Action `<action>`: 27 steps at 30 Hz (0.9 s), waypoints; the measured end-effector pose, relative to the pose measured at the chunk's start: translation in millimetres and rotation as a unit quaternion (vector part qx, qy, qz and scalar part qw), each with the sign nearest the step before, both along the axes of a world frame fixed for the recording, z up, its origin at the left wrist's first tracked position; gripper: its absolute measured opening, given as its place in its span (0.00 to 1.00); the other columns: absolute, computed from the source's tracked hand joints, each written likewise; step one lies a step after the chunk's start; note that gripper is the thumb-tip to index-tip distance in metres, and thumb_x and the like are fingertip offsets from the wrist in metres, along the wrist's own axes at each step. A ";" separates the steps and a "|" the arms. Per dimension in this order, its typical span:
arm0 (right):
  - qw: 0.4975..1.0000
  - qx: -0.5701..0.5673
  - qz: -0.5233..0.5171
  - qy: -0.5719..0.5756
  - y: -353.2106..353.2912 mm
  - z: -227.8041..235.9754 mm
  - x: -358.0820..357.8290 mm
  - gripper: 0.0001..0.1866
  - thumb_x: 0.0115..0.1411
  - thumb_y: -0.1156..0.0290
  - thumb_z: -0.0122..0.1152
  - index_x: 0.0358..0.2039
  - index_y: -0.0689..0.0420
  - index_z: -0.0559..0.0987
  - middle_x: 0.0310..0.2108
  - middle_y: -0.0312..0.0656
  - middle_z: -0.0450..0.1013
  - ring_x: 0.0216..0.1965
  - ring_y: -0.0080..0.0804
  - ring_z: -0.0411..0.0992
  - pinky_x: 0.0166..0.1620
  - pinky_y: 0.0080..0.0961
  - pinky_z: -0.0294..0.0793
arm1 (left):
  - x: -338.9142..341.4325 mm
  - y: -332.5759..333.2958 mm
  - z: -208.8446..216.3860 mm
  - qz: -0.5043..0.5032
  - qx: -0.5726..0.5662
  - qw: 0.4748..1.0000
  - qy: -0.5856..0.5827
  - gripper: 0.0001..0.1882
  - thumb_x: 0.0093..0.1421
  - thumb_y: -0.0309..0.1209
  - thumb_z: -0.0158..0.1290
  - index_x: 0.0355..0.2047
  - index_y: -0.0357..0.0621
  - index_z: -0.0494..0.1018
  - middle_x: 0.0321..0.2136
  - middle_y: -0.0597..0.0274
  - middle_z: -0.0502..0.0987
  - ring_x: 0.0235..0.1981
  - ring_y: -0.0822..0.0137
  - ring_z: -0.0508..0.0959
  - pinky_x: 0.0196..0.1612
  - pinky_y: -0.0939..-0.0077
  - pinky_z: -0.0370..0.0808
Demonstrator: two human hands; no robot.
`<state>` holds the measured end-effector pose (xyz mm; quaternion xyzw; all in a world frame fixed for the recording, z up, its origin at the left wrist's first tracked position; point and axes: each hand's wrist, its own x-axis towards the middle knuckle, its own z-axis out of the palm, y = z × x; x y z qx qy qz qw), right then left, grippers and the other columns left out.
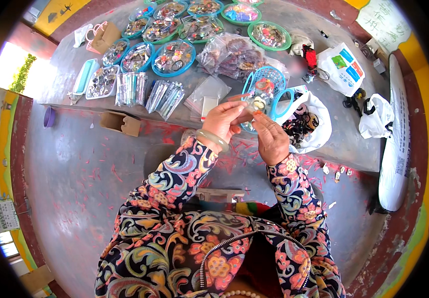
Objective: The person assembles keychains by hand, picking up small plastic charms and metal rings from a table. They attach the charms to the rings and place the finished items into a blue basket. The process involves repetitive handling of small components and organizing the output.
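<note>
My left hand and my right hand meet over the near edge of the raised grey surface, fingers closed in pinches. Between the fingertips is what looks like a small clear plastic bag; its contents are too small to make out. A spot of orange shows at my right fingertips. Just beyond, a blue plastic basket holds small colourful packed pieces, partly hidden by my fingers. Right of my right hand, an open white bag contains a dark tangle of small items. Flat clear bags lie beyond my left hand.
Blue and green round trays of small trinkets fill the far left. Bundled pens lie near the edge, and a large clear bag sits mid-surface. White carrier bags stand right. A cardboard box rests below the edge; red scraps litter the floor.
</note>
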<state>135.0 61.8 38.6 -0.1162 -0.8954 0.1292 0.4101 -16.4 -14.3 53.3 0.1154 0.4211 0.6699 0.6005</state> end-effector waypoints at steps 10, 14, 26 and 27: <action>0.754 -0.652 0.026 0.077 22.4 2.4 21.1 0.14 0.52 0.74 0.53 0.40 0.62 0.73 0.42 0.39 0.71 0.39 0.22 0.67 0.42 0.19 0.64 | -0.5 9.1 -27.6 -0.094 0.038 0.989 0.111 0.12 0.59 0.26 0.44 0.43 0.38 0.68 0.36 0.57 0.75 0.38 0.66 0.76 0.29 0.84 0.72; 0.694 -0.717 0.056 0.025 31.6 -19.1 31.2 0.13 0.52 0.69 0.60 0.36 0.63 0.76 0.32 0.35 0.73 0.35 0.19 0.67 0.41 0.15 0.63 | 11.6 16.3 -32.1 -0.147 0.040 0.979 0.135 0.13 0.60 0.26 0.42 0.44 0.37 0.66 0.36 0.58 0.74 0.38 0.68 0.76 0.34 0.81 0.74; 0.723 -0.689 -0.018 0.042 28.3 -16.5 42.9 0.06 0.50 0.75 0.60 0.29 0.64 0.79 0.23 0.35 0.74 0.25 0.15 0.66 0.30 0.11 0.63 | 19.7 20.7 -42.4 -0.190 0.036 0.970 0.149 0.12 0.60 0.27 0.43 0.44 0.38 0.66 0.35 0.59 0.74 0.37 0.69 0.76 0.34 0.81 0.74; 0.720 -0.692 -0.016 0.049 28.5 -16.0 42.1 0.06 0.49 0.75 0.61 0.28 0.63 0.79 0.23 0.35 0.74 0.24 0.15 0.65 0.29 0.11 0.62 | 19.2 20.7 -42.0 -0.186 0.035 0.970 0.154 0.12 0.60 0.27 0.43 0.44 0.38 0.66 0.35 0.59 0.74 0.37 0.69 0.76 0.34 0.81 0.74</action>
